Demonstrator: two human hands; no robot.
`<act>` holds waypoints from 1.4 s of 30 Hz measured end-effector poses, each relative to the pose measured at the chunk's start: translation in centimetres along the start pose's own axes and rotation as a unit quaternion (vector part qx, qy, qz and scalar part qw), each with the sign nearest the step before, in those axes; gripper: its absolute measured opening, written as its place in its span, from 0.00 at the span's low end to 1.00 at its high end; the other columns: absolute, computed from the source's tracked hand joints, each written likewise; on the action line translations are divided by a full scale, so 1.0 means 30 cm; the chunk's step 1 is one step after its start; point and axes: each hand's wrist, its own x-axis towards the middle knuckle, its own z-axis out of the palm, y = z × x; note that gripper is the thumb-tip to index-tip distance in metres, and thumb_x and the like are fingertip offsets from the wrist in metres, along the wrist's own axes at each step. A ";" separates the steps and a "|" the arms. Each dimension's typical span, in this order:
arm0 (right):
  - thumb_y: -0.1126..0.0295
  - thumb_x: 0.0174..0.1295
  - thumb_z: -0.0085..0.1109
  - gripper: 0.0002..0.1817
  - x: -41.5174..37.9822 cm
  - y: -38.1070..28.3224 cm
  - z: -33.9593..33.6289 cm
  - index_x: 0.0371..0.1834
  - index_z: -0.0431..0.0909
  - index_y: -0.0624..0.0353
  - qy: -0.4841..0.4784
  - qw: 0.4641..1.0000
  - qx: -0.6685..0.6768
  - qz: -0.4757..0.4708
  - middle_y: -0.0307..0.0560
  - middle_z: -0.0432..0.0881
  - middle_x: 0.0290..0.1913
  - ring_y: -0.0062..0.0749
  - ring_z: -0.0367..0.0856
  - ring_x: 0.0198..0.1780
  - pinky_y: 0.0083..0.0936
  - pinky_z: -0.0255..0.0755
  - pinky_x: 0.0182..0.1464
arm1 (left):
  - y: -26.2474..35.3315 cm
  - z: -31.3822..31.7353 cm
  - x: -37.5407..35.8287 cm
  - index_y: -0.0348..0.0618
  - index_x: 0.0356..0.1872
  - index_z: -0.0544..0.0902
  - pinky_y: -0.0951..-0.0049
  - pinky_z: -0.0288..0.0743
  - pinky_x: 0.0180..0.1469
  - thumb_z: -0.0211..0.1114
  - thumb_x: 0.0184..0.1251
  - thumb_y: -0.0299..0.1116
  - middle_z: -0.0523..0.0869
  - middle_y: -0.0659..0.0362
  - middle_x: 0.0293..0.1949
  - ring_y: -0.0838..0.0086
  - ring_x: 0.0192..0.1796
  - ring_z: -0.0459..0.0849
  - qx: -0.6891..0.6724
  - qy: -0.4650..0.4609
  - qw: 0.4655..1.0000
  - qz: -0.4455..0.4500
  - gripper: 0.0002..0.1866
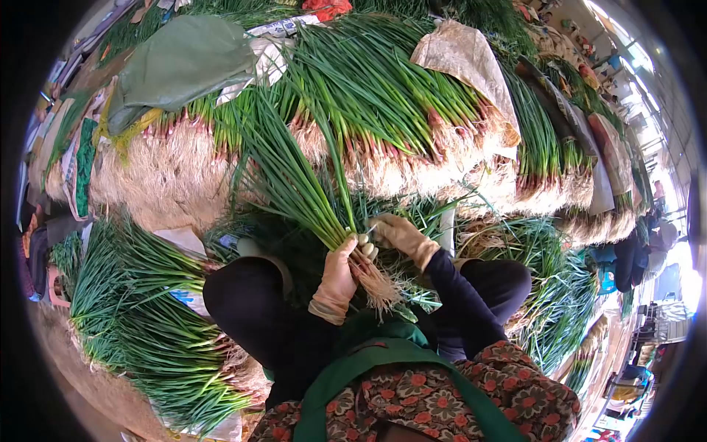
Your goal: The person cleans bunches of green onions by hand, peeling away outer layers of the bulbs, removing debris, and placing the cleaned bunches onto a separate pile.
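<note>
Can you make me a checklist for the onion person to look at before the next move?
1. Left hand, in a pale glove, grips the bunch of long green onions: ok.
2. Stringy, pale roots point back toward the person: ok.
3. Right hand, gloved too, is close to the bunch: ok.
4. Right fingertips have hold of something: cannot tell, too small to see.
5. Space in front of the knees is free of loose green leaves: not ok, they're strewn there.

Green sheet (180, 65) — pink stool (56, 286).
</note>
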 end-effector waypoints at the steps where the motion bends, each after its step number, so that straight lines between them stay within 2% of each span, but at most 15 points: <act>1: 0.58 0.68 0.54 0.17 0.002 -0.076 0.022 0.50 0.77 0.59 -0.004 0.995 0.082 0.053 0.37 0.78 0.27 0.19 0.74 0.25 0.19 0.71 0.29 | -0.013 -0.014 0.009 0.38 0.45 0.75 0.62 0.77 0.54 0.53 0.72 0.35 0.80 0.59 0.38 0.71 0.35 0.79 -0.007 -0.012 1.000 -0.010 0.11; 6: 0.62 0.65 0.56 0.11 0.069 -0.085 0.147 0.35 0.77 0.58 0.072 0.973 0.202 0.081 0.36 0.77 0.25 0.23 0.74 0.21 0.21 0.69 0.25 | 0.013 -0.016 -0.020 0.43 0.43 0.75 0.62 0.76 0.54 0.51 0.73 0.34 0.79 0.62 0.35 0.73 0.32 0.77 -0.072 -0.106 0.991 -0.032 0.07; 8: 0.62 0.63 0.55 0.11 0.134 0.108 0.113 0.34 0.77 0.61 0.195 0.981 -0.007 -0.021 0.43 0.79 0.24 0.32 0.78 0.24 0.29 0.72 0.29 | 0.007 -0.034 -0.014 0.44 0.41 0.75 0.62 0.76 0.53 0.52 0.73 0.34 0.79 0.61 0.35 0.73 0.32 0.77 -0.115 -0.180 0.977 -0.020 0.06; 9: 0.61 0.63 0.54 0.15 0.108 0.106 0.076 0.37 0.76 0.64 0.178 0.937 -0.300 0.004 0.52 0.81 0.26 0.40 0.82 0.29 0.34 0.74 0.35 | 0.015 -0.023 -0.017 0.43 0.39 0.75 0.62 0.77 0.52 0.53 0.73 0.34 0.80 0.61 0.36 0.73 0.33 0.77 -0.103 -0.207 0.973 -0.021 0.06; 10: 0.56 0.65 0.52 0.20 0.073 0.104 0.034 0.47 0.75 0.64 0.026 0.936 -0.328 0.124 0.58 0.82 0.29 0.42 0.84 0.34 0.33 0.75 0.38 | 0.026 -0.013 -0.014 0.43 0.39 0.75 0.62 0.77 0.52 0.53 0.72 0.34 0.80 0.61 0.36 0.73 0.33 0.78 -0.095 -0.185 0.978 -0.029 0.06; 14: 0.47 0.69 0.49 0.32 -0.057 -0.038 0.015 0.66 0.64 0.60 -0.023 0.997 0.018 0.071 0.40 0.80 0.44 0.26 0.78 0.41 0.25 0.73 0.45 | 0.032 0.022 -0.036 0.43 0.40 0.75 0.62 0.76 0.52 0.55 0.71 0.35 0.79 0.62 0.36 0.74 0.36 0.78 -0.078 -0.090 0.991 -0.059 0.07; 17: 0.53 0.69 0.51 0.23 -0.067 -0.003 0.036 0.57 0.71 0.61 -0.093 0.990 0.085 0.055 0.34 0.79 0.36 0.17 0.74 0.36 0.19 0.71 0.38 | 0.031 0.052 -0.044 0.42 0.44 0.76 0.64 0.77 0.49 0.55 0.71 0.36 0.81 0.60 0.40 0.74 0.38 0.78 -0.083 -0.068 0.992 -0.072 0.10; 22: 0.57 0.67 0.49 0.15 -0.071 0.081 -0.068 0.35 0.75 0.59 0.084 0.925 -0.368 -0.040 0.55 0.81 0.32 0.53 0.81 0.35 0.40 0.74 0.38 | 0.124 0.099 -0.119 0.44 0.52 0.74 0.68 0.76 0.42 0.51 0.73 0.33 0.59 0.52 0.72 0.76 0.38 0.79 -0.118 -0.176 0.977 0.022 0.12; 26: 0.60 0.65 0.51 0.14 -0.053 0.073 -0.201 0.45 0.77 0.56 0.028 0.843 -0.537 0.019 0.55 0.84 0.34 0.49 0.84 0.36 0.41 0.76 0.39 | 0.177 0.117 -0.123 0.44 0.61 0.72 0.73 0.75 0.41 0.45 0.76 0.31 0.56 0.57 0.74 0.81 0.35 0.77 -0.235 -0.249 0.937 0.065 0.17; 28: 0.62 0.64 0.53 0.14 -0.013 -0.091 -0.230 0.49 0.77 0.53 0.101 0.882 -0.459 0.039 0.56 0.85 0.37 0.45 0.84 0.35 0.36 0.77 0.39 | 0.167 0.110 -0.097 0.43 0.63 0.69 0.74 0.75 0.41 0.48 0.74 0.32 0.72 0.56 0.65 0.81 0.34 0.77 -0.228 -0.199 0.952 0.038 0.19; 30: 0.71 0.60 0.59 0.19 0.165 -0.025 -0.367 0.55 0.73 0.57 0.309 0.825 -0.429 -0.200 0.54 0.83 0.43 0.36 0.83 0.40 0.30 0.77 0.42 | 0.123 0.078 -0.058 0.39 0.61 0.71 0.73 0.75 0.40 0.53 0.72 0.32 0.81 0.64 0.30 0.79 0.30 0.77 -0.184 -0.091 0.979 -0.015 0.19; 32: 0.64 0.56 0.64 0.26 0.191 -0.160 -0.364 0.57 0.70 0.59 0.397 0.786 -0.436 -0.184 0.57 0.83 0.42 0.44 0.83 0.43 0.38 0.75 0.45 | 0.095 0.027 -0.027 0.37 0.61 0.71 0.70 0.76 0.40 0.54 0.72 0.33 0.81 0.66 0.31 0.79 0.30 0.78 -0.180 -0.124 0.973 -0.079 0.20; 35: 0.51 0.54 0.64 0.27 0.258 -0.159 -0.373 0.52 0.74 0.56 0.313 0.748 -0.581 0.063 0.56 0.84 0.38 0.52 0.83 0.38 0.42 0.75 0.42 | 0.082 0.009 -0.025 0.38 0.58 0.73 0.66 0.76 0.41 0.54 0.71 0.31 0.78 0.66 0.27 0.75 0.31 0.79 -0.121 -0.115 0.984 -0.059 0.17; 39: 0.57 0.54 0.66 0.15 0.174 -0.238 -0.280 0.35 0.81 0.57 0.252 0.883 -0.397 0.002 0.51 0.84 0.28 0.40 0.83 0.32 0.36 0.76 0.39 | 0.069 0.096 -0.044 0.37 0.53 0.75 0.64 0.75 0.45 0.52 0.72 0.30 0.81 0.61 0.31 0.73 0.37 0.82 -0.069 -0.001 0.997 -0.025 0.13; 42: 0.68 0.58 0.64 0.11 0.106 -0.051 -0.183 0.43 0.82 0.57 0.032 0.996 -0.074 0.036 0.44 0.85 0.35 0.30 0.81 0.35 0.26 0.77 0.43 | 0.037 0.056 -0.021 0.37 0.48 0.77 0.69 0.76 0.37 0.54 0.71 0.33 0.83 0.56 0.29 0.71 0.29 0.81 0.049 0.036 0.998 -0.007 0.12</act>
